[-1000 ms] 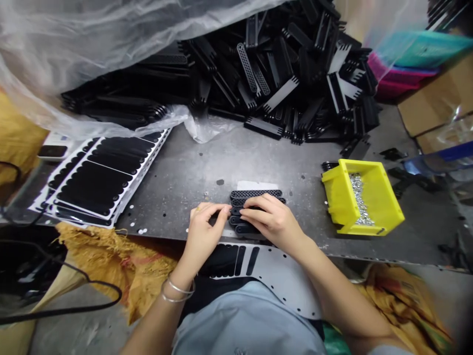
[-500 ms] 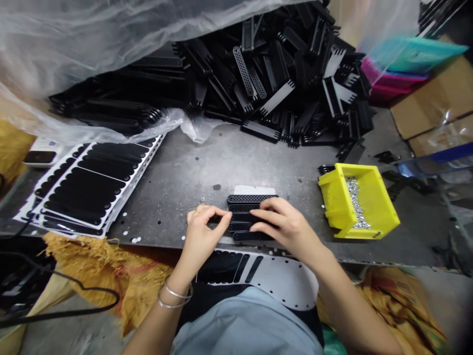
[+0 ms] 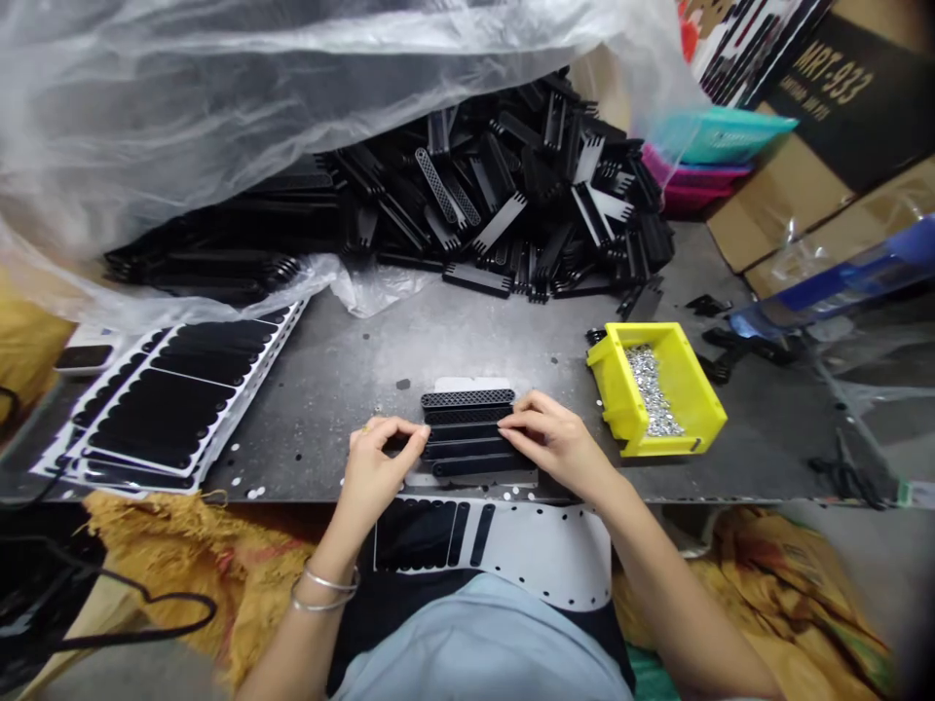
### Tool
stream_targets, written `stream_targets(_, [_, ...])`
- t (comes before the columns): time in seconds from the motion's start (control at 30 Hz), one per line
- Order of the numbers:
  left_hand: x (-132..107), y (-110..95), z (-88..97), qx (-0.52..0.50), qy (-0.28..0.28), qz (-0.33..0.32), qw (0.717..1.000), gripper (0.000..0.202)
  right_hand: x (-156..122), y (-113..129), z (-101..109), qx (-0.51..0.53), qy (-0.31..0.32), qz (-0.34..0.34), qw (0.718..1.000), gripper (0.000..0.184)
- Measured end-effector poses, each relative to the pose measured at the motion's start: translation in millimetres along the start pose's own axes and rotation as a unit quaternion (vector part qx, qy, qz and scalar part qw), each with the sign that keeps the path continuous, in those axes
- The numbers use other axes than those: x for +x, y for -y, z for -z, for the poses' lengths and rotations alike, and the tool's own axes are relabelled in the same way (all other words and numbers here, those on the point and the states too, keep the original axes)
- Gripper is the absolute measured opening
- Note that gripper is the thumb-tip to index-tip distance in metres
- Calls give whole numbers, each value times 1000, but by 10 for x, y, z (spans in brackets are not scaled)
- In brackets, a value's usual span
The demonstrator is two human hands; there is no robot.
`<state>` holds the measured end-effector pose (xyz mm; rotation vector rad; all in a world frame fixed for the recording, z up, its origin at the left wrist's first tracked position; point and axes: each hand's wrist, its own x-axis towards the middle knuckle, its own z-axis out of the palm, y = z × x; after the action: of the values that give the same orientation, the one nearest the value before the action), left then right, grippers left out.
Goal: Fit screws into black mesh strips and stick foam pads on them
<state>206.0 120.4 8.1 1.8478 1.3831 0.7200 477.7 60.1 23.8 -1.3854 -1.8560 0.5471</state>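
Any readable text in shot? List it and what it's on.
"MRT-933": large print on the black panel of the cardboard carton, top right.
Smaller line just below it on the same panel: too small to read.
Nothing else legible.

black mesh-patterned strips (image 3: 467,398), yellow plastic bin (image 3: 612,389), silver studs (image 3: 647,387)

Several black perforated plastic strips (image 3: 467,430) are laid flat, parallel and edge to edge, centred along the near side of the table (image 3: 328,389).
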Motion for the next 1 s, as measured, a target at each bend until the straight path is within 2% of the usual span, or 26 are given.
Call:
stream_targets(0.1, [-146,-70,-2,45,-77,-37,995,19,-221,121,39,-78,-87,-2,993,16])
stream_targets(0.13, [-230,-108,-12,56,-111,-54,991,16,-327,178,49,-89,-98,-6,991,14])
stream_targets(0.2, [-428,-189,-49,52,-154,-94,982,10,-560,291,46,-110,-71,-14,991,6])
stream_targets(0.27, [-626,-247,-102,22,-138,-140,980,8,-784,376,7,-138,-33,-17,990,4])
stream_targets(0.37, [-838,-218,-167,29,-52,-211,976,11,-1054,418,-73,-135,-35,-27,990,5])
stream_targets(0.43, [-911,-115,-176,90,-46,-210,973,16,-1183,400,-105,-116,-48,-41,991,4])
stream_targets(0.53, [-962,51,-145,158,-76,-163,971,23,-1285,361,-126,-101,-49,-47,993,5])
stream_targets(0.67, [-1018,51,-123,136,-29,-181,974,5,-1182,400,-206,-100,-57,1,993,6])
stream_targets(0.7, [-1034,14,-126,126,-7,-193,973,8,-1108,427,-247,-111,-65,25,991,12])
stream_targets(0.77, [-1067,-63,-132,112,40,-214,970,11,-910,483,-363,-151,-56,72,984,37])
stream_targets(0.87, [-1100,-108,-126,115,75,-224,965,7,-560,524,-613,-207,15,99,973,72])
stream_targets(0.93, [-1108,-84,-117,116,81,-224,964,7,-358,521,-790,-214,53,94,971,82])
stream_targets(1.0, [-1106,-46,-110,105,81,-213,968,8,-221,515,-905,-198,78,84,973,85])
